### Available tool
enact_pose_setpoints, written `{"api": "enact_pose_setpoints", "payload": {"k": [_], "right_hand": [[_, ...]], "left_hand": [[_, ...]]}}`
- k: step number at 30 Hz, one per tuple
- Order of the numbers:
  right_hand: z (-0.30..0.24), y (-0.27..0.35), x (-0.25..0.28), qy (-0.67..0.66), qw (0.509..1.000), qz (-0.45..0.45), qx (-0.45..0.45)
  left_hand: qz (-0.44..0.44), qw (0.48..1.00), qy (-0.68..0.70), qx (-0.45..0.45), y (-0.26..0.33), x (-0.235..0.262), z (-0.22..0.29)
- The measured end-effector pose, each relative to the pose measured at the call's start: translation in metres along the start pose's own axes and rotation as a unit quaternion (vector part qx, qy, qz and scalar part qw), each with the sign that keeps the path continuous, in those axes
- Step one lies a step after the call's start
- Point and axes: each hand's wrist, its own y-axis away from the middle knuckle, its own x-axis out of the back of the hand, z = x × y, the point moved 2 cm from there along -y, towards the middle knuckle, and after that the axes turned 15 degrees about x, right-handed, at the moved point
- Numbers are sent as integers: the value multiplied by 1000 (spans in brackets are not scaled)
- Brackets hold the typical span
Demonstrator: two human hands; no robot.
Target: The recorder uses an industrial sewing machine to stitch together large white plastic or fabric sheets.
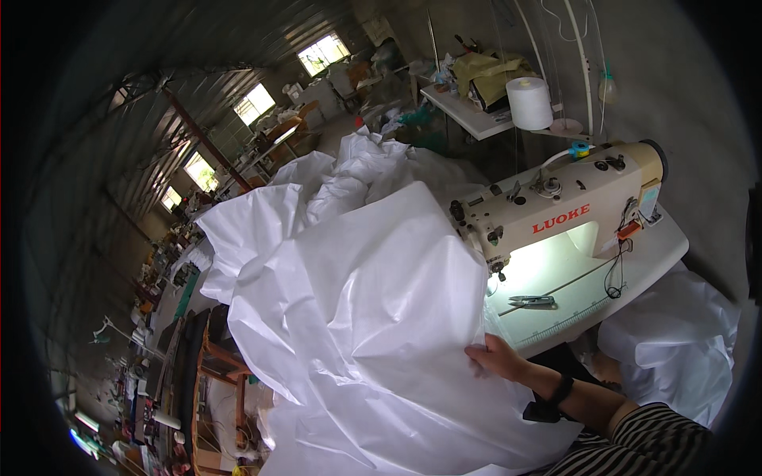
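A large sheet of white, slightly glossy fabric (357, 293) spreads across the middle, bunched up at its far end and hanging down toward me. My right hand (494, 358), with a black watch on the wrist, grips the sheet near its right edge, its fingers closed on the material. The sewing machine (556, 198) stands just beyond that hand, its lamp lit. The sheet's edge lies beside the needle area and hides part of it. On the machine bed rests a pair of thread snips (532, 301). My left hand does not show.
More white fabric (675, 341) hangs at the right, below the machine table (556, 325). A white thread cone (529, 103) stands behind the machine. A side table (468, 115) holds yellowish cloth. A wooden frame (238, 397) stands at the lower left.
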Motion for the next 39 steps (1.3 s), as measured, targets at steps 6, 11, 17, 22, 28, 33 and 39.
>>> {"api": "enact_pose_setpoints", "payload": {"k": [6, 11, 17, 22, 28, 33, 39], "right_hand": [[23, -10, 3, -26, 994, 37, 102], [13, 10, -13, 37, 996, -10, 80], [42, 48, 24, 56, 994, -72, -61], [52, 60, 36, 16, 998, -15, -67], [40, 64, 33, 101, 994, 2, 35], [15, 65, 34, 133, 990, -36, -32], [23, 73, 48, 194, 980, -26, -26]], "left_hand": [[167, 977, 129, 16, 263, -8, -55], [122, 944, -306, 6, 201, -64, -98], [-161, 972, -109, 130, 114, -152, -232], [57, 998, -18, 20, 10, -166, -172], [64, 988, -90, 108, -82, -228, -176], [85, 985, -110, 98, -110, -240, -157], [184, 966, 180, -1, -150, -227, -111]]}}
